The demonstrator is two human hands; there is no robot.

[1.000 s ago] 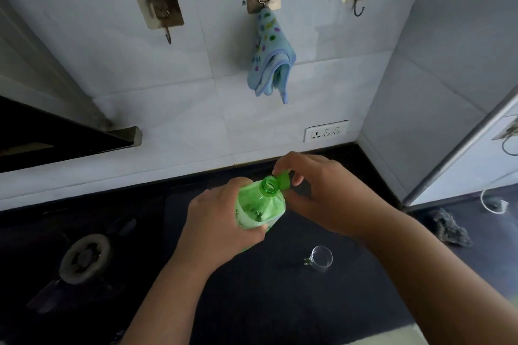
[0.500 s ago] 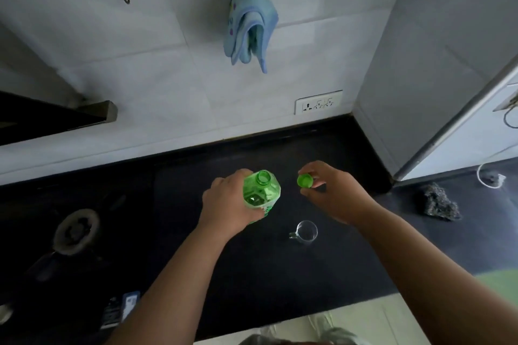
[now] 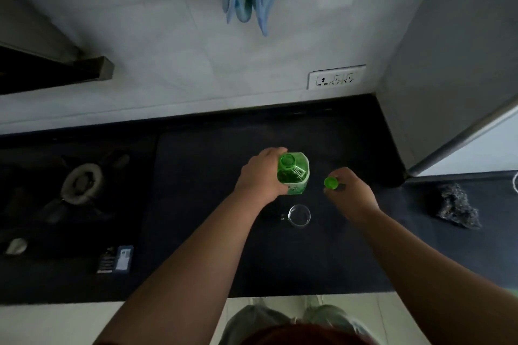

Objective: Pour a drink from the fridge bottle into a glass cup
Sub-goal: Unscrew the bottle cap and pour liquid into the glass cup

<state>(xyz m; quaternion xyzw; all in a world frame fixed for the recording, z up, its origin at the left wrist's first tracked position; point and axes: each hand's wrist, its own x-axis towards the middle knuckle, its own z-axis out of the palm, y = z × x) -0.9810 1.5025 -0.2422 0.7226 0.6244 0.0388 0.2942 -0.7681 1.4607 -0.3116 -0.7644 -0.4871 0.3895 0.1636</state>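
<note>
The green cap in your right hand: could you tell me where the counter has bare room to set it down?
Bare counter lies behind the bottle up to the wall, and right of the right hand toward the dark crumpled wad. It is tight between bottle, glass cup and cap; the stove burner fills the left.

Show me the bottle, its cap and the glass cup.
bottle (image 3: 296, 175), head view, green shoulder below the open neck.
cap (image 3: 331, 183), head view, middle of its round top.
glass cup (image 3: 300, 215), head view, middle of the cup, seen from above.
</note>
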